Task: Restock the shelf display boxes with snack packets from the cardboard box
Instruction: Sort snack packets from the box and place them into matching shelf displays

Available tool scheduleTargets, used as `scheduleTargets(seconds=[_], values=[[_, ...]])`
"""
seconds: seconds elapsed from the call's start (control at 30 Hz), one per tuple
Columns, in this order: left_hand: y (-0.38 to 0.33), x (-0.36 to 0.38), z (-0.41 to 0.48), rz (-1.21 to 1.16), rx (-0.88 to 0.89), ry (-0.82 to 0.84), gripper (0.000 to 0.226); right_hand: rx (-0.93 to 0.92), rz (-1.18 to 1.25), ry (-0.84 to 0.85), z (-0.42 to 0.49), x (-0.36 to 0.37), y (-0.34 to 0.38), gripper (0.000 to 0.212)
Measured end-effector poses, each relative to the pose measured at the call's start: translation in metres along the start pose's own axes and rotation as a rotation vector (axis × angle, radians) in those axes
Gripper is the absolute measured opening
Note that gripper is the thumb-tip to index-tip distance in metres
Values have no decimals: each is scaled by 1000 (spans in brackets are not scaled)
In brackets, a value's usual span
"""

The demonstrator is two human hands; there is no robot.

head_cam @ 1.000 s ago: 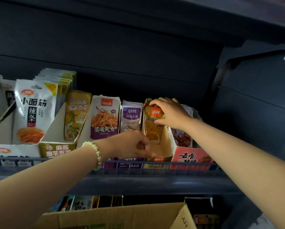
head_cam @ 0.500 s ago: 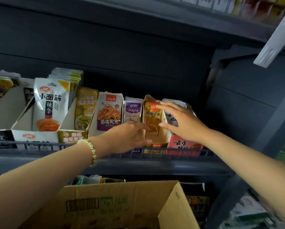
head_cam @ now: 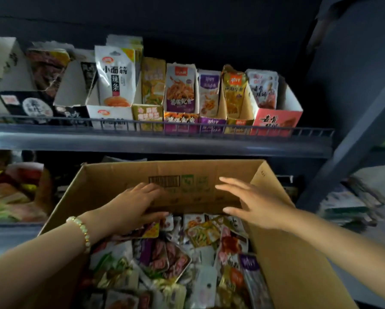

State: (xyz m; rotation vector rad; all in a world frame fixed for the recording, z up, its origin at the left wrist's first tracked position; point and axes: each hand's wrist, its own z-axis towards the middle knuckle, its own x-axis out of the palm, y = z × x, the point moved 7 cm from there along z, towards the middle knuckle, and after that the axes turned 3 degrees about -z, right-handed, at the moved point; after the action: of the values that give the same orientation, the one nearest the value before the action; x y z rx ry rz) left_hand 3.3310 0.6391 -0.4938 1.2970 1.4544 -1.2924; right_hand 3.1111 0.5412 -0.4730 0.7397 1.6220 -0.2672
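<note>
An open cardboard box below the shelf holds several mixed snack packets. My left hand, with a bead bracelet on the wrist, hovers over the far end of the pile, fingers relaxed and empty. My right hand is spread flat above the box's far right corner, holding nothing. On the shelf above stands a row of display boxes: a white one, a purple one, a gold one with a gold packet upright in it, and a pink one.
A wire rail runs along the shelf's front edge. A dark upright post stands at the right. Loose packets lie on the lower shelf at left and stacked goods at right.
Both hands left the shelf's gold display box and came down over the cardboard box. The gold packet stays in its box. The view tilted down, showing the box's contents.
</note>
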Motion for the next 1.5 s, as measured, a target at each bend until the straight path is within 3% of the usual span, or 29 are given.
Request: scheduleTargets(seconds=[0.1,0.13,0.2,0.27,0.5,0.6,0.7,0.8,0.87,0.93,1.2,1.43,1.5], values=[[12,42,-12,-102,-60,114,126,47,91,207,14,50,6,61],[14,54,-13,-144,-88,156,120,72,107,278,19,66,6,62],[11,72,-10,-196,-136,222,88,112,75,391,30,94,3,62],[4,87,0,-214,-157,259,67,145,25,432,37,114,-3,64],[-22,131,49,-308,-148,349,50,293,73,575,23,174,-30,72],[-24,149,66,-369,-153,316,49,323,123,592,22,185,-34,73],[-23,164,86,-738,-281,239,60,332,163,592,25,190,-35,73],[-21,169,106,-1157,-495,25,46,326,188,583,27,193,-36,72],[-24,175,119,-1314,-573,-9,32,322,195,587,27,195,-36,74],[-29,180,127,-1321,-580,38,19,322,191,595,28,196,-36,75],[-22,189,140,-1349,-661,-10,37,323,182,567,28,191,-38,71],[-26,134,105,-1278,-472,-176,3,301,340,161,46,123,-19,56],[-23,110,85,-1228,-418,-255,10,246,367,112,42,104,-10,56]])
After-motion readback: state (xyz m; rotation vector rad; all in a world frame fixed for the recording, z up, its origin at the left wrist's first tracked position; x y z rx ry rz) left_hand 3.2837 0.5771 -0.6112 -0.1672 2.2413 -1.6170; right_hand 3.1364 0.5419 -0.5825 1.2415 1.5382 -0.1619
